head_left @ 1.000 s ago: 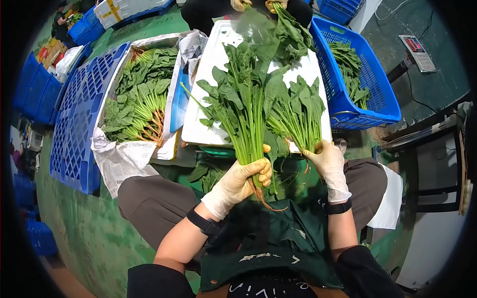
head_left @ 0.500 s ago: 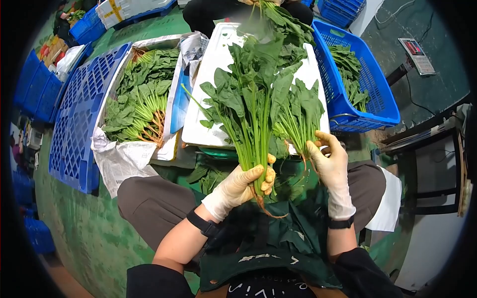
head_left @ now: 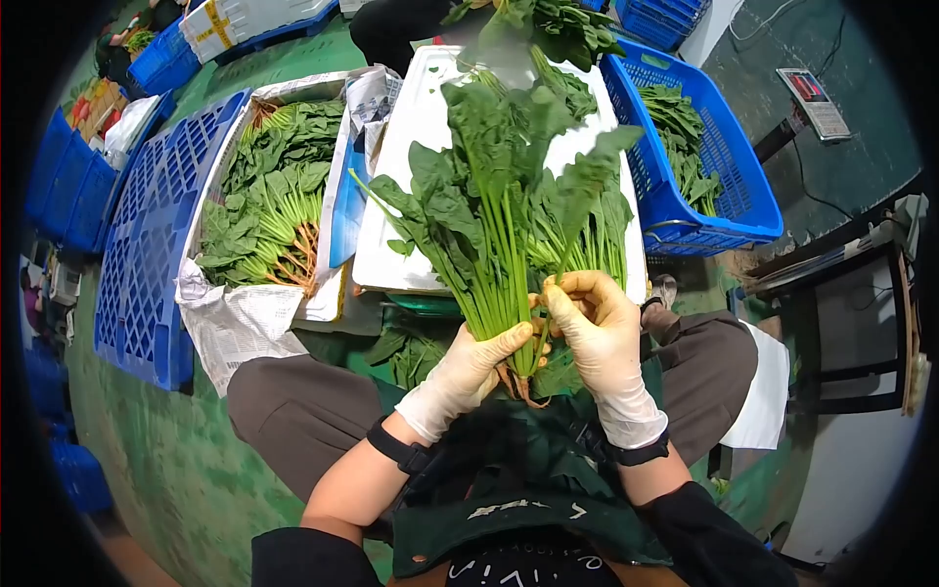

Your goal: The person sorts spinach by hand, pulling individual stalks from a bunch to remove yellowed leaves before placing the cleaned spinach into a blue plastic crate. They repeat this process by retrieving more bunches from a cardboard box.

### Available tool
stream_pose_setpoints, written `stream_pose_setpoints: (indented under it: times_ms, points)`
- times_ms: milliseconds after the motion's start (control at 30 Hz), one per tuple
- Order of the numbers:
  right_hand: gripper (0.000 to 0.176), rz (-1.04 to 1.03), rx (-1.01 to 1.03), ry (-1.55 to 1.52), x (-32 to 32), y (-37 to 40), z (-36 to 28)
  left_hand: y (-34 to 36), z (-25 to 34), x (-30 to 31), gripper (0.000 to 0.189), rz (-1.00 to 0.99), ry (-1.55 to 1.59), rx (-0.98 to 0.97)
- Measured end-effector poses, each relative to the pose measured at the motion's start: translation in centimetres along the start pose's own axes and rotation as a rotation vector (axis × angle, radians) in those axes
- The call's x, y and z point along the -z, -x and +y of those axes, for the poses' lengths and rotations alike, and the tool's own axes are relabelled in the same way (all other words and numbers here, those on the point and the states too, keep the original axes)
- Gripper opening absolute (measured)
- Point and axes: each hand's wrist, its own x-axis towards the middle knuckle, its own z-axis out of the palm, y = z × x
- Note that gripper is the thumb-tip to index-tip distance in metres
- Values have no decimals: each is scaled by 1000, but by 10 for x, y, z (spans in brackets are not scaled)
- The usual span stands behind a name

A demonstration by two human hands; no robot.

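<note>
My left hand (head_left: 462, 374), in a pale glove, is closed round the lower stalks of a bunch of spinach (head_left: 487, 225). The bunch stands upright, leaves away from me, with brown roots poking out below the fist. My right hand (head_left: 604, 342), also gloved, pinches a spinach plant (head_left: 585, 186) by its stem, right against the bunch; its leaf is blurred. Behind them, more spinach (head_left: 611, 235) lies on a white foam board (head_left: 396, 264). Some fingers of both hands are hidden where they meet.
At left, a newspaper-lined box (head_left: 333, 293) holds spinach bunches beside a blue pallet (head_left: 147, 245). A blue basket (head_left: 729, 230) with spinach stands at right, near a scale (head_left: 817, 103). Across the board, another person (head_left: 386, 34) sits with spinach. Loose leaves (head_left: 411, 352) lie below the board.
My right hand has moved left from the spinach on the board up to the bunch, bringing a plant with it. The left hand still grips the bunch. The other person's spinach has shifted.
</note>
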Motion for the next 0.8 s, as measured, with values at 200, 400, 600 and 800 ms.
stream_pose_setpoints:
  times_ms: [200, 400, 600, 800]
  points:
    - [16, 204, 258, -169, 4, 11, 13, -10, -3, 15, 37, -59, 414, -46]
    - [14, 461, 341, -467, 55, -1, 7, -4, 7, 29, 39, -197, 548, -2]
    - [20, -266, -51, 586, 58, 6, -8, 5, 6, 14, 46, -177, 169, -8]
    - [19, 119, 438, 482, 1, -14, -41, 6, 2, 2, 41, -74, -55, 50]
